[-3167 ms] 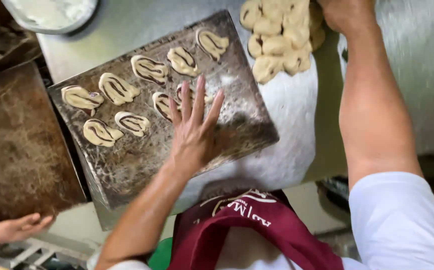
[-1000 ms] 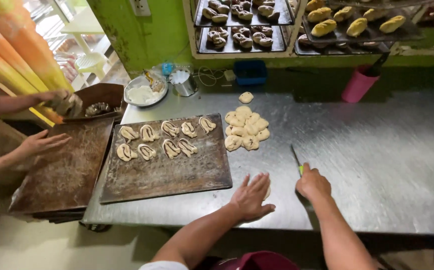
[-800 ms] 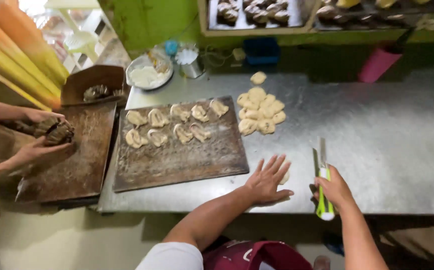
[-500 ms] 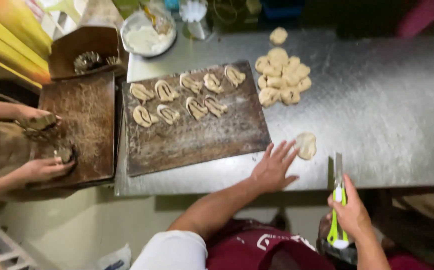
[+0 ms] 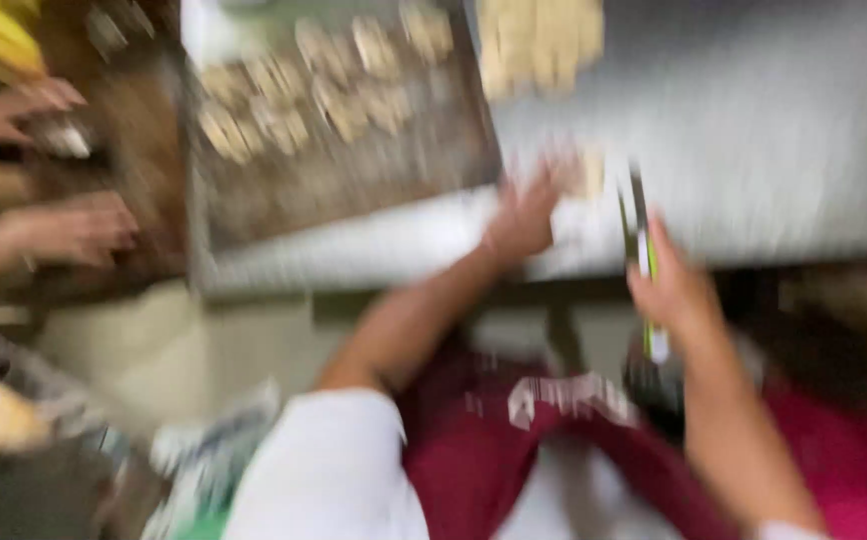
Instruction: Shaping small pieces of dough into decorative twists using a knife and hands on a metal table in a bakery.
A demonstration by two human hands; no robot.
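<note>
Knife in my right hand, dough piece by my left

Knife (image 5: 642,262) with the green handle sits gripped in my right hand (image 5: 676,292), blade pointing away from me over the near edge of the steel table (image 5: 754,150). My left hand (image 5: 524,215) lies spread and holding nothing, fingers beside a pale dough piece (image 5: 586,172) — closer to it than half a second ago. Everything is smeared now, where before it was sharp. On the baking tray (image 5: 354,190) the shaped pastries (image 5: 324,90) sit as before — another person's hands (image 5: 74,225) remain at the brown tray (image 5: 144,150) on the left.
</note>
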